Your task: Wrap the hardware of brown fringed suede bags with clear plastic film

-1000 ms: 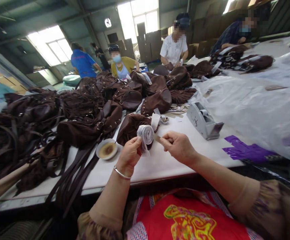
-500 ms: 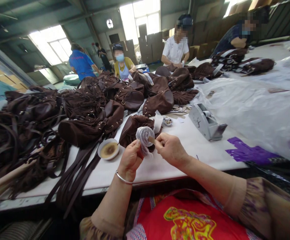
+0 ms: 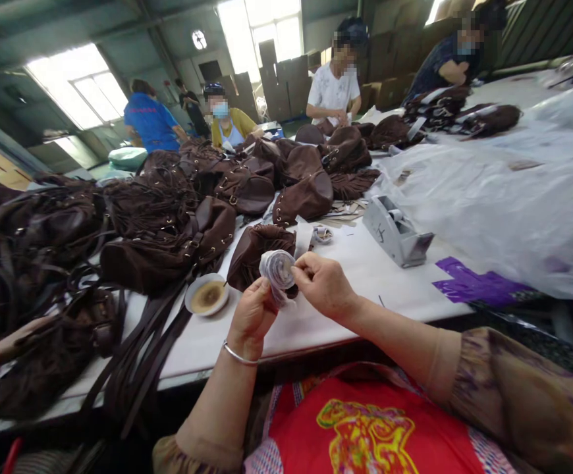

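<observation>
My left hand (image 3: 257,309) pinches a rolled-up whitish coil (image 3: 277,266), which looks wrapped in thin film or tissue, from below and left. At the coil's right face, my right hand (image 3: 323,283) has thumb and forefinger pressed together; whatever is between them is hidden. Just behind both hands lies a dark brown bag (image 3: 251,253). To the left stands a white bowl (image 3: 186,299) of yellowish-brown liquid with a thin dark handle resting at its rim.
Several brown fringed bags (image 3: 163,257) are heaped left and behind. A grey tape dispenser (image 3: 398,234), plastic sheeting (image 3: 484,210) and purple tape (image 3: 474,280) lie right. Co-workers (image 3: 333,92) are across the table (image 3: 207,345); another person's forearm (image 3: 0,352) reaches in at left.
The tan flat piece seen between my right fingers and the coil no longer shows. My right fingers sit closer to the coil. The view has shifted slightly; the forearm at left has moved with a bag.
</observation>
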Available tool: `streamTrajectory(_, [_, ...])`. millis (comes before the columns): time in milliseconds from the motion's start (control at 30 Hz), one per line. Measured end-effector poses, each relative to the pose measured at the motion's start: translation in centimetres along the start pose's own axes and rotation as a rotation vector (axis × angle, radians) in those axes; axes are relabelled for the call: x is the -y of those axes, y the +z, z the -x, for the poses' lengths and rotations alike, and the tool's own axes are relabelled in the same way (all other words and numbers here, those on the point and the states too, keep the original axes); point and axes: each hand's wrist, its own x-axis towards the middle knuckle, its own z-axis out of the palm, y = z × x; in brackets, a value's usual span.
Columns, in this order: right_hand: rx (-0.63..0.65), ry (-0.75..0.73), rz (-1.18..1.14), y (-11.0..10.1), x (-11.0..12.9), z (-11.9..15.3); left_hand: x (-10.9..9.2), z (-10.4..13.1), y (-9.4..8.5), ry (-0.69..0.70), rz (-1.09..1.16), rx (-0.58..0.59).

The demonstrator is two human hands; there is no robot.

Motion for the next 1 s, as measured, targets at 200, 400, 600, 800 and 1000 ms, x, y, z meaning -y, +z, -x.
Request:
streamTrajectory(200, [0.0,-0.11,0.091,0.0,0.1,0.0,0.1,0.0,-0.1,-0.017,0.002,0.024])
streamTrajectory(400, [0.256,-0.17,0.256,0.1,0.2,0.2,0.5,-0.2,-0.2,-0.004,-0.023,0.024])
streamTrajectory(600, [0.469,-0.052,0.48,-0.5,0.5,-0.7,1.1,0.1,0.2,0.003,-0.104,-0.021])
streamTrajectory(800, [0.519,0.136,0.061,-1.3,-1.6,-1.4,1.8,0.3,1.0,0.064,-0.415,0.002])
streamTrajectory(1000, [0.452,0.341,-0.373,-2.5,-3.2,1.6,1.3,0.2,2.7,0.164,-0.824,0.068])
